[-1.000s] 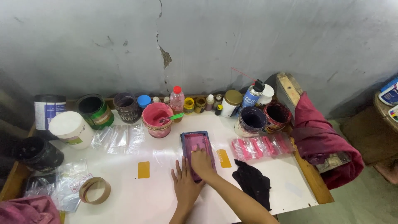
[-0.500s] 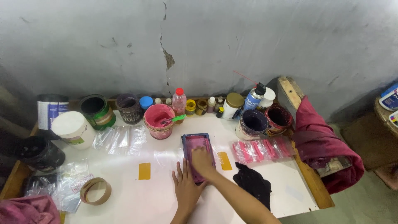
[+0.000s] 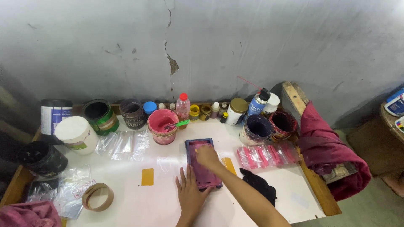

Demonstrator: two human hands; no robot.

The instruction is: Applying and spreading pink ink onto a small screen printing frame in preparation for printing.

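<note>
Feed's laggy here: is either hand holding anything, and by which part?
Left hand pins the pink frame flat at its near-left edge; right hand presses on its middle. Nothing lifted.

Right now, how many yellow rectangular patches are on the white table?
2. One yellow patch lies left of the left hand; the other yellow patch lies just right of the pink screen frame, beside the right forearm. More may be hidden.

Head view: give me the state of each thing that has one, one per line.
Small printing frame: flat on the table, smeared pink, under both hands.
Left hand: open, pressing the frame's near end.
Right hand: on the frame's surface.
Pink paint bucket: open, green stick inside.
Dark blue paint bucket: open.
White tub: lidded.
Tape roll: lying flat.
</note>
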